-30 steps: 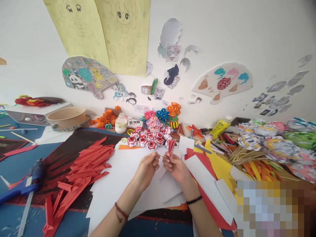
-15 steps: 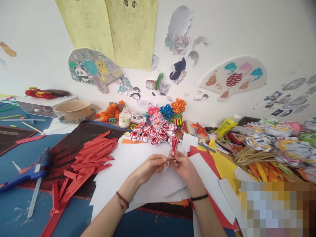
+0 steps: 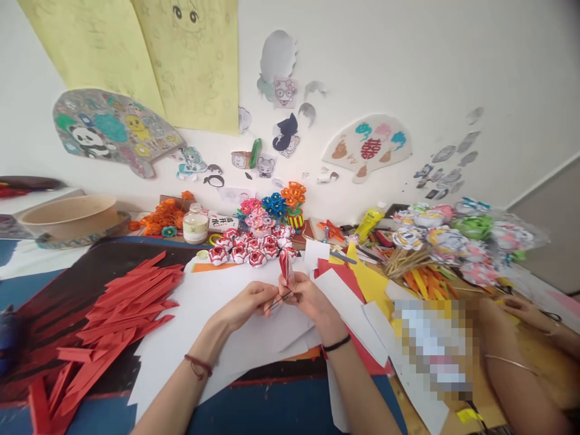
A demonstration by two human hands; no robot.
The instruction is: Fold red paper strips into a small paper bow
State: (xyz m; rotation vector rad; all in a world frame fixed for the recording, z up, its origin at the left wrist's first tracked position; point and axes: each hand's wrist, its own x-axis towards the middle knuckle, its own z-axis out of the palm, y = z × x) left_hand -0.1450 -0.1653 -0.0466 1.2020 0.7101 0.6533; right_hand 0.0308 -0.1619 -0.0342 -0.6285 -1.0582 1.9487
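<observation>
My left hand (image 3: 247, 302) and my right hand (image 3: 306, 297) meet over white paper sheets (image 3: 217, 329) at the table's middle. The right hand's fingers are pinched on a folded red-and-white paper piece (image 3: 285, 266) that sticks up from it. The left hand's fingers pinch a thin dark stick (image 3: 277, 300) that runs across to the right hand. A row of small red-and-white paper flowers (image 3: 247, 251) lies just beyond both hands.
A pile of red folded paper strips (image 3: 118, 308) lies at left. A beige bowl (image 3: 67, 214), a small bottle (image 3: 196, 224), paper flower bunches (image 3: 272, 208), a yellow glue bottle (image 3: 369, 222) and large paper flowers (image 3: 457, 232) line the back. Another person's arm (image 3: 521, 362) rests at right.
The camera swung right and the view shifted left. My hands stay together on the paper piece and stick, which now tilts more downward to the left.
</observation>
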